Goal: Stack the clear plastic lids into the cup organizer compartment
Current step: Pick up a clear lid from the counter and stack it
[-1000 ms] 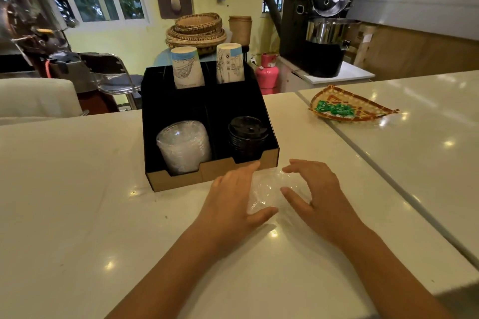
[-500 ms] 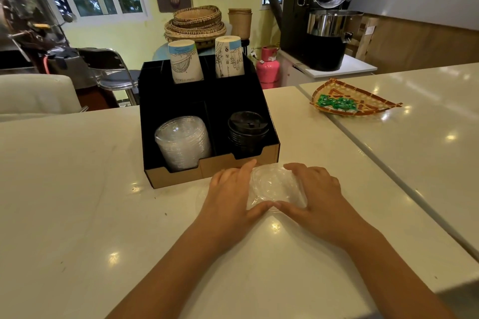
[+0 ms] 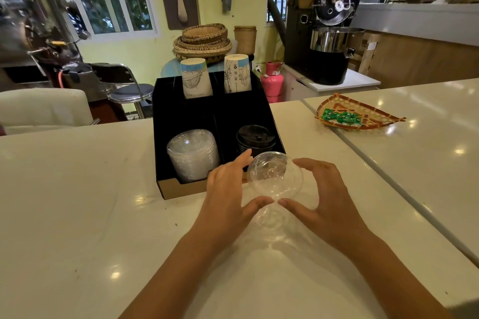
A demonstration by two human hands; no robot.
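Two bare forearms entered from the near edge, with no sleeve, watch, bracelet or glove on either. The left hand (image 3: pixel 228 197) and the right hand (image 3: pixel 324 197) carried no rings on the fingers that showed. Their fingernails were short and unpainted, the wrists slim and uncovered.

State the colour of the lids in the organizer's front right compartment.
Black lids; head view.

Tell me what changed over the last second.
Both hands, left hand and right hand, closed on the clear lids lying on the counter and tipped them up on edge, off the surface. The organizer and its stacks stayed put.
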